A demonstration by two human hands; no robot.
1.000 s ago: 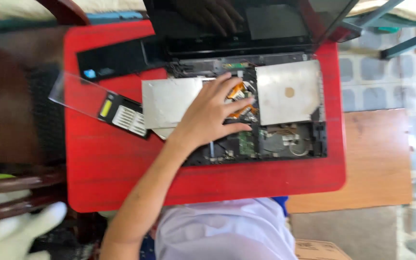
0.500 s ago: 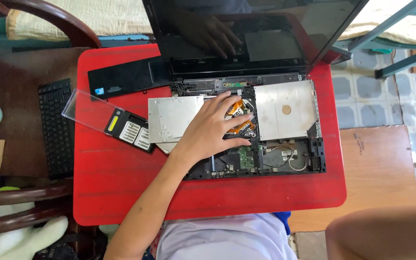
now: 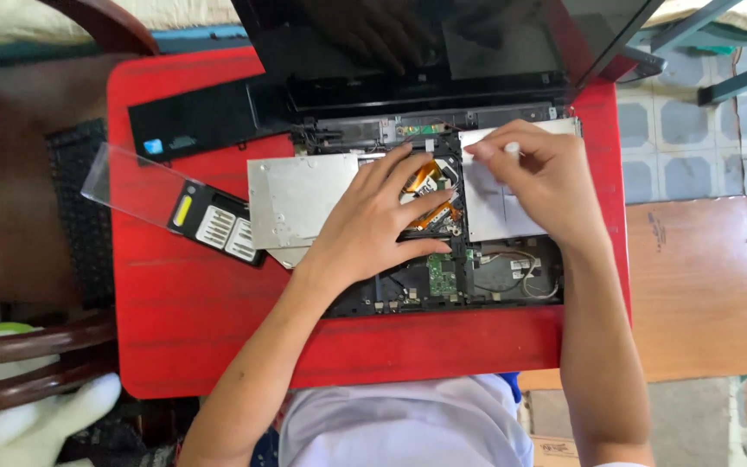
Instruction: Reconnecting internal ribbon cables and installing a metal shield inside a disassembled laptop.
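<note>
Red table [image 3: 201, 329] carries an opened laptop [image 3: 425, 259] with its keyboard deck removed and the dark screen [image 3: 408, 43] tilted up at the far edge. Left hand [image 3: 373, 229] lies flat and spread over the middle of the exposed base, fingertips resting on the orange ribbon cables [image 3: 430, 195] beside a silver metal plate [image 3: 300, 199]; it grips nothing. Right hand [image 3: 538, 177] is narrowed to a pinch over the right-hand silver plate [image 3: 499, 212], thumb and forefinger closed on something too small to identify. Good practice here, in my judgement, is light pressure on the ribbons and a steady brace from the flat hand. Laptop base acts as a tray: it holds a green circuit board [image 3: 443, 272], thin wires [image 3: 520, 264] and both plates. Left of it lie a black panel [image 3: 205, 117], a clear plastic strip [image 3: 131, 186] and a small black cover [image 3: 218, 223], all apart from the hands.
</note>
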